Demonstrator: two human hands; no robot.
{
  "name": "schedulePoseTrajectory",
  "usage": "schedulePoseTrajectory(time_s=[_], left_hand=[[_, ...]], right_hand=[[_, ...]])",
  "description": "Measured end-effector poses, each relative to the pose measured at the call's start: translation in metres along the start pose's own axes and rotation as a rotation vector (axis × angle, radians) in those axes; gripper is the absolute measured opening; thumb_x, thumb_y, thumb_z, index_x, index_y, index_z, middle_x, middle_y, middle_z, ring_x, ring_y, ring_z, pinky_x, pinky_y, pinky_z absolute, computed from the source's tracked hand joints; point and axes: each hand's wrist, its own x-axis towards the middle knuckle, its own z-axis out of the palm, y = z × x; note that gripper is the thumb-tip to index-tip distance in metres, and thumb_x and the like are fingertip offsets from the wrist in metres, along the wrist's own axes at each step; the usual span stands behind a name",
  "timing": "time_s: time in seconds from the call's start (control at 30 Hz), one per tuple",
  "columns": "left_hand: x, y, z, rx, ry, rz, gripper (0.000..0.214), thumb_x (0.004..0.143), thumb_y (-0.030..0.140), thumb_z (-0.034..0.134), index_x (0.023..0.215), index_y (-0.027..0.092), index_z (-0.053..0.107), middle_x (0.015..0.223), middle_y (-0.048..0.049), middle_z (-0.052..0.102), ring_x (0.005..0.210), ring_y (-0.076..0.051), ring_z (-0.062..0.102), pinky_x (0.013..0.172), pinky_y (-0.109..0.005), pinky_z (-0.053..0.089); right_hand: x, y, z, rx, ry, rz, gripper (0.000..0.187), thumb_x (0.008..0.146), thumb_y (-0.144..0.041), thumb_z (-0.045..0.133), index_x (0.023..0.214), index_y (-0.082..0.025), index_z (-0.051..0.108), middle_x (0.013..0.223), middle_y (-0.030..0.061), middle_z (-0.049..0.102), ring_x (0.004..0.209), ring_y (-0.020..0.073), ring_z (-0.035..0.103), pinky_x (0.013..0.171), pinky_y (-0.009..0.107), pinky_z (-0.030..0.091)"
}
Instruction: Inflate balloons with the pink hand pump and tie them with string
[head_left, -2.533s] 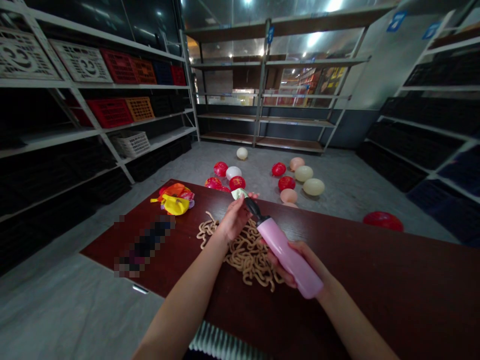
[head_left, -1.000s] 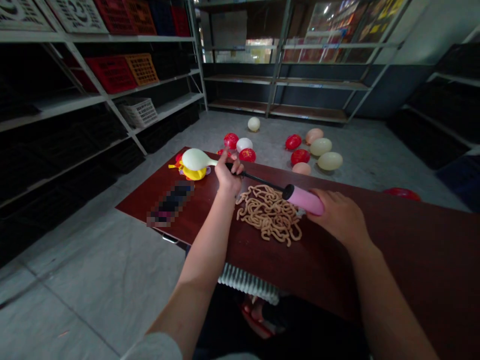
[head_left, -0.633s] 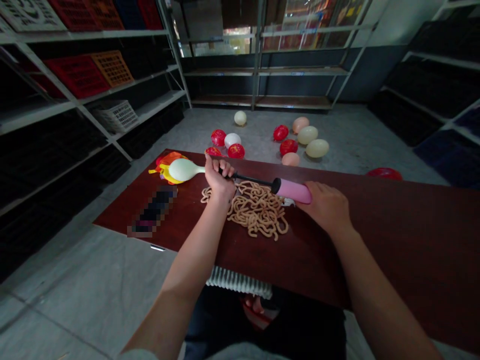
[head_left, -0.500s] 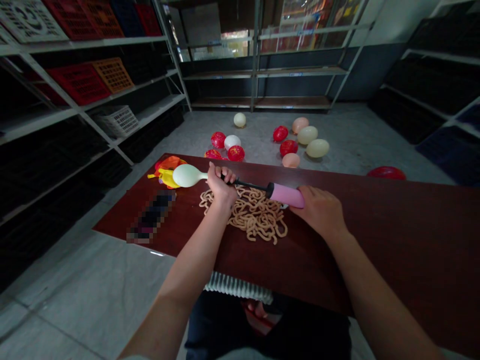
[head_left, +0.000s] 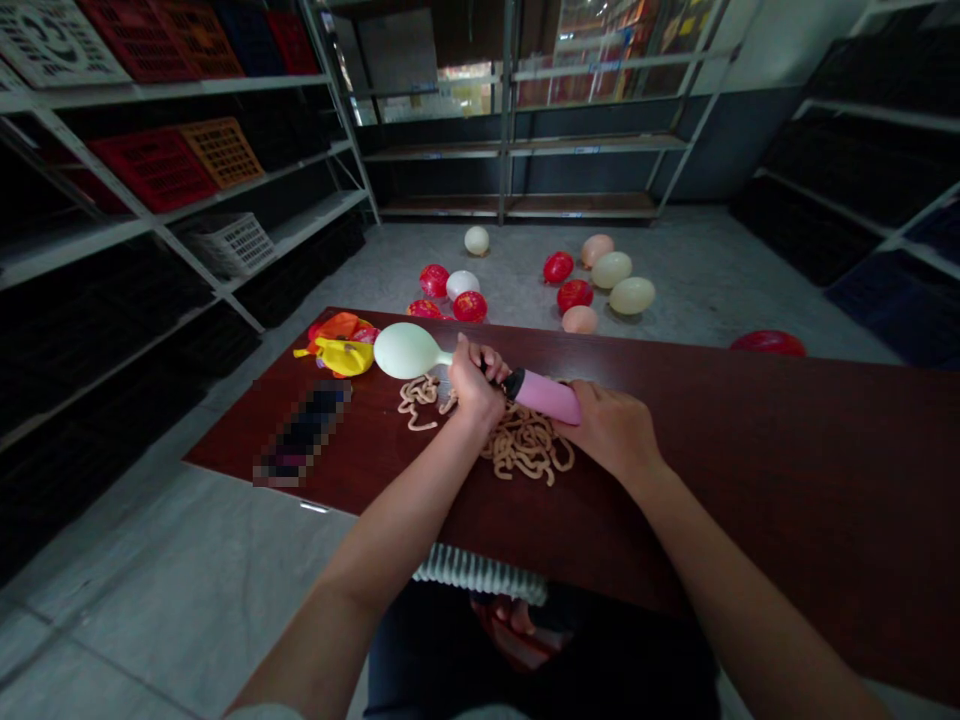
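My left hand (head_left: 474, 385) is closed round the neck of a pale green balloon (head_left: 406, 350) and the nozzle end of a pink hand pump (head_left: 546, 396). The balloon is partly blown up and sticks out to the left of my fist. My right hand (head_left: 611, 430) grips the pump's pink barrel, which is pushed in close to my left hand. Under both hands lies a heap of limp tan balloons (head_left: 525, 447) on the dark red-brown table (head_left: 750, 470).
Flat yellow and orange balloons (head_left: 337, 345) lie at the table's far left corner, beside a blurred dark object (head_left: 300, 432). Several red, white and cream blown-up balloons (head_left: 574, 295) lie on the grey floor beyond. Metal shelving with crates (head_left: 157, 165) lines the left, back and right.
My right hand has pushed the pump barrel in toward my left hand, hiding the black rod. The pale green balloon, limp at first, has grown larger.
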Motion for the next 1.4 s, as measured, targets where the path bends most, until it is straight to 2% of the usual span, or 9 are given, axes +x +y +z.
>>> schedulePoseTrajectory(time_s=[0.23,0.47,0.63,0.83,0.9,1.1,1.27,1.4], left_hand=[[0.019,0.016,-0.006,-0.053,0.032,0.021,0.045,0.101,0.030,0.037,0.059,0.019,0.027,0.048,0.0054,0.031,0.036,-0.006,0.023,0.041,-0.022,0.018],[0.035,0.036,-0.013,-0.125,0.037,0.072,0.047,0.101,0.034,0.038,0.058,0.020,0.025,0.048,0.0061,0.028,0.035,-0.006,0.022,0.040,-0.023,0.018],[0.034,0.060,-0.013,-0.143,0.059,0.132,0.052,0.101,0.043,0.038,0.057,0.020,0.023,0.045,0.0078,0.019,0.035,-0.005,0.019,0.039,-0.022,0.017],[0.021,0.076,-0.005,-0.100,0.001,0.250,0.059,0.099,0.054,0.035,0.056,0.019,0.015,0.043,0.0076,0.015,0.035,-0.006,0.015,0.038,-0.022,0.015],[0.017,0.076,-0.001,-0.079,-0.004,0.279,0.060,0.100,0.053,0.034,0.056,0.019,0.013,0.042,0.0075,0.014,0.034,-0.006,0.014,0.037,-0.022,0.014],[0.015,0.063,0.000,-0.043,-0.013,0.301,0.056,0.102,0.037,0.036,0.054,0.019,0.014,0.041,0.0069,0.015,0.033,-0.006,0.014,0.037,-0.022,0.012],[0.010,0.039,-0.001,0.011,-0.037,0.242,0.055,0.100,0.035,0.040,0.054,0.019,0.016,0.042,0.0072,0.017,0.033,-0.006,0.016,0.037,-0.023,0.015],[-0.001,0.014,0.000,0.030,-0.051,0.142,0.056,0.100,0.037,0.041,0.053,0.019,0.017,0.042,0.0073,0.016,0.033,-0.006,0.015,0.037,-0.023,0.013]], right_hand=[[0.009,0.002,0.000,-0.022,0.039,-0.025,0.036,0.084,-0.047,0.059,0.106,-0.019,0.063,0.094,0.0087,0.071,0.081,0.0246,0.064,0.067,0.032,0.035],[0.007,0.026,0.000,-0.177,0.114,-0.038,0.037,0.087,-0.046,0.057,0.112,-0.019,0.062,0.098,0.0098,0.071,0.087,0.0257,0.061,0.073,0.034,0.033],[0.006,0.047,-0.003,-0.201,0.149,-0.028,0.036,0.086,-0.038,0.057,0.117,-0.019,0.061,0.103,0.0100,0.071,0.092,0.0260,0.059,0.082,0.037,0.031],[0.005,0.051,0.000,-0.136,0.165,0.062,0.035,0.086,-0.043,0.057,0.111,-0.019,0.062,0.098,0.0095,0.069,0.087,0.0238,0.057,0.069,0.032,0.029],[0.004,0.048,0.003,-0.104,0.159,0.060,0.036,0.086,-0.046,0.057,0.109,-0.019,0.062,0.095,0.0083,0.069,0.085,0.0230,0.057,0.068,0.032,0.029],[0.003,0.046,0.002,-0.082,0.109,0.061,0.033,0.081,-0.043,0.063,0.104,-0.019,0.061,0.094,0.0077,0.069,0.083,0.0232,0.058,0.067,0.032,0.028],[0.001,0.027,-0.006,-0.065,0.071,0.021,0.033,0.080,-0.045,0.065,0.100,-0.018,0.061,0.090,0.0089,0.069,0.081,0.0237,0.060,0.063,0.032,0.026],[-0.003,0.007,-0.007,-0.008,0.038,-0.029,0.037,0.081,-0.046,0.064,0.103,-0.017,0.060,0.089,0.0091,0.071,0.074,0.0221,0.062,0.059,0.031,0.024]])
